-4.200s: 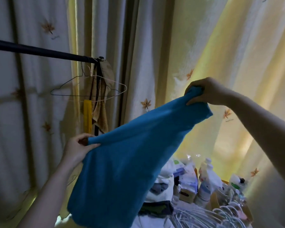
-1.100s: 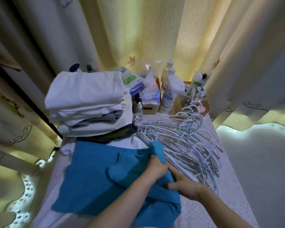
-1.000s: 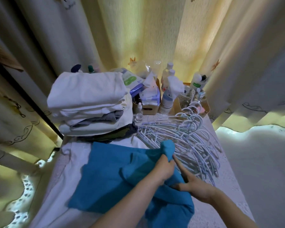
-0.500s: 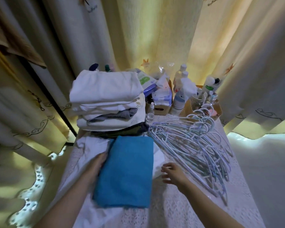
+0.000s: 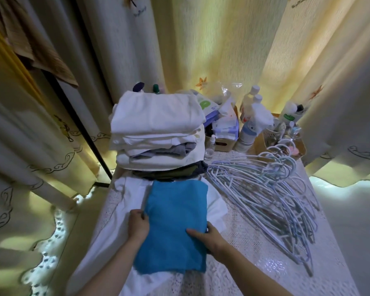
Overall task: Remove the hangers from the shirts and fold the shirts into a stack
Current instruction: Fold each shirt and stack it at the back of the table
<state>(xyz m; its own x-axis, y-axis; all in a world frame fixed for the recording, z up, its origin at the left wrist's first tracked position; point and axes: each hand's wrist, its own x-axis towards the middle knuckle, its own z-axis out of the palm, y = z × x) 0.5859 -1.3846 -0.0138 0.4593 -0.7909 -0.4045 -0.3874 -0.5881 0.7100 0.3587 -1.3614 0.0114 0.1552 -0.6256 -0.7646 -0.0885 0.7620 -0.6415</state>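
Both hands (image 5: pixel 138 226) apparently gripping blue shirt (image 5: pixel 175 223)

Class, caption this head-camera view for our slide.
Both hands grip a folded blue shirt before the stack, beside hangers.

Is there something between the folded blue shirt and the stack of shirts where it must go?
Nothing visible. The blue shirt lies directly in front of the stack, whose top is bare. The hangers lie off to the right. Both the left hand and right hand already touch it.

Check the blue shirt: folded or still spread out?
Folded. The blue shirt lies as a narrow rectangle, left hand and right hand at its side edges.
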